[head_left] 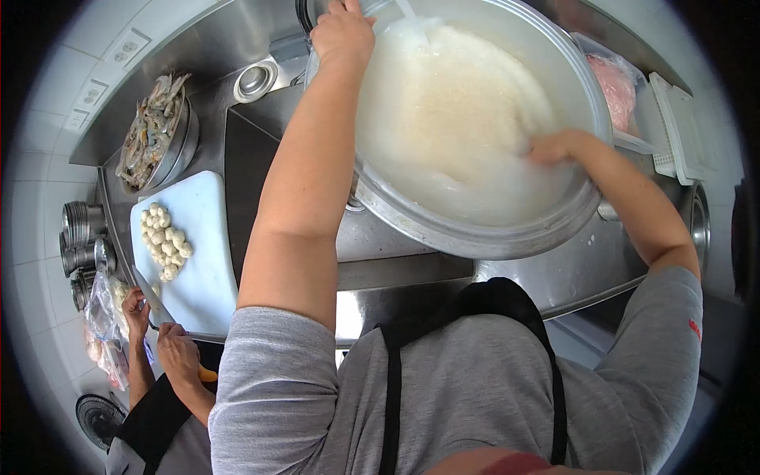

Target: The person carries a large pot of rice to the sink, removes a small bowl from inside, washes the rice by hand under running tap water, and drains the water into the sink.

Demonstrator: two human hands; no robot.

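A large metal pot [475, 241] stands at the sink, holding cloudy white water with pale grains [467, 119] heaped under it. Water runs in from a thin stream [408, 11] at the top. My left hand [345, 33] is at the pot's upper left rim, beside a black handle; its fingers are bent, and what they grip is hard to make out. In the cloudy water at the pot's right side, my right hand [554, 148] is blurred, its fingertips hidden.
Left of the sink, a metal bowl of shrimp [150, 131] stands near a light blue cutting board [207, 237] with white balls [165, 241]. A co-worker's hands [176, 352] hold a knife [150, 297] there. At right are a bag of pink meat [613, 87] and a white basket [682, 131].
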